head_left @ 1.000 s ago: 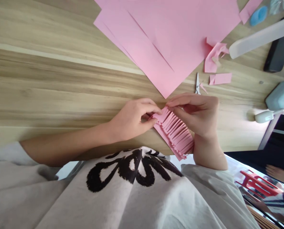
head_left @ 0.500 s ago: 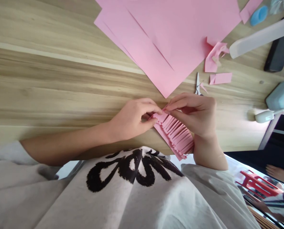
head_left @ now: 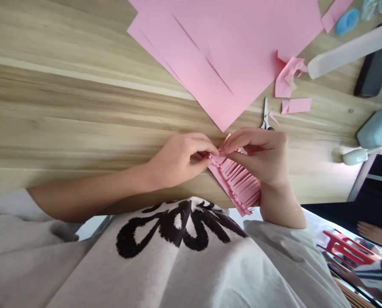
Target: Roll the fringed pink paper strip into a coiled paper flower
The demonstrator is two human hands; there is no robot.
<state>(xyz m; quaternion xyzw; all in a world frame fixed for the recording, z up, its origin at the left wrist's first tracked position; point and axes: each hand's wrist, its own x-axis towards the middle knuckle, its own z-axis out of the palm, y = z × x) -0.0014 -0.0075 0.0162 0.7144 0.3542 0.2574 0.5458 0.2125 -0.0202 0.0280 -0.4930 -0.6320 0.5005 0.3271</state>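
A pink paper piece cut into a fringe of thin strips lies aslant at the table's front edge, with a row of small loops along one side. My left hand pinches its upper left end between thumb and fingers. Close beside it, my right hand pinches at the same end, fingertips nearly touching those of the left. A narrow pink tip sticks up past the right fingertips. The right hand covers part of the strips.
Large pink sheets lie ahead on the wooden table. Small scissors, pink scraps, a blue ring-shaped item, a white strip and a black object are at the right. Other people's hands show at far right.
My right hand has shifted slightly down and left. A narrow pink paper tip now shows above its fingertips. My left hand has hardly moved.
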